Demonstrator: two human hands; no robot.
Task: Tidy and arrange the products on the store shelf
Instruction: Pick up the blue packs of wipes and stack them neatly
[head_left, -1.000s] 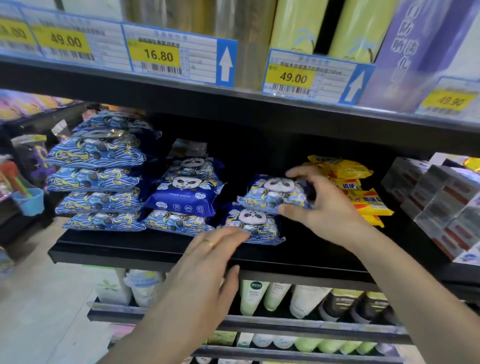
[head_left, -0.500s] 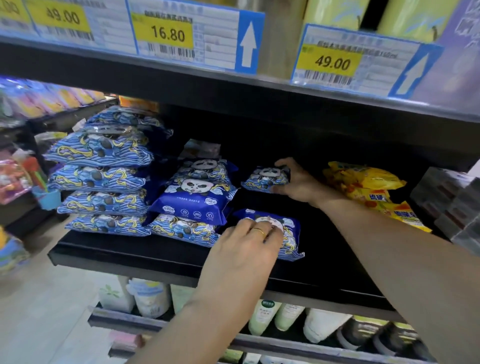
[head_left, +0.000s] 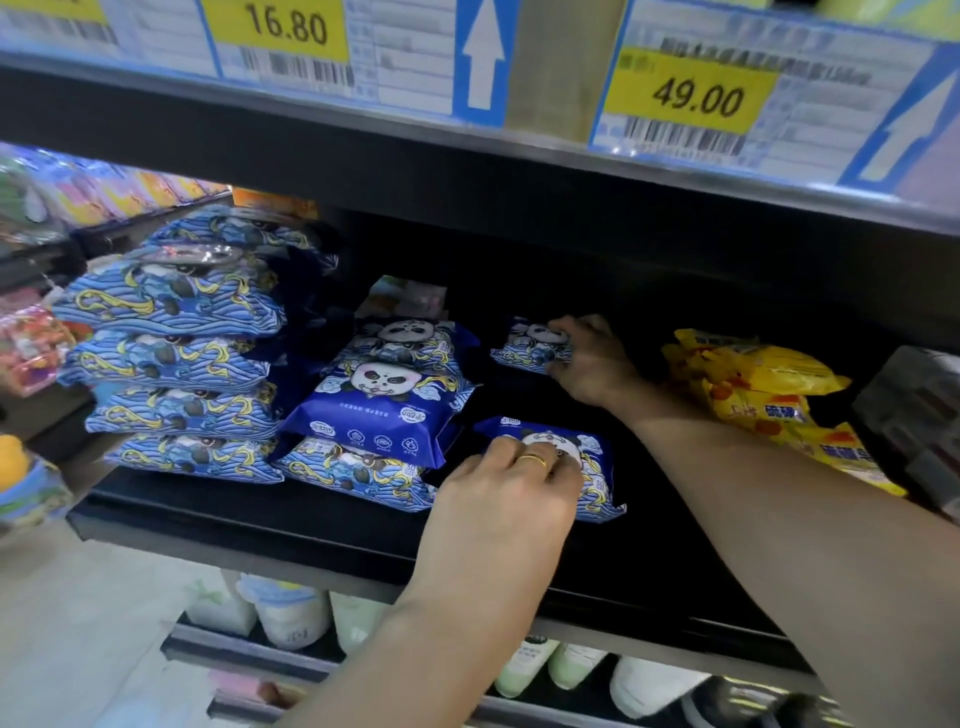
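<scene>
We're gripping a small panda pack (head_left: 527, 345) at the back with our right hand (head_left: 592, 364), fingers curled around its end. Our left hand (head_left: 506, 499) is pressing its fingertips on the front panda pack (head_left: 589, 475). Just left of those fingers the middle stack (head_left: 376, 410) is leaning, so we're risking a slide if we bump it. We're not seeing the shelf's dark back, and the left palm is hiding its grip.
</scene>
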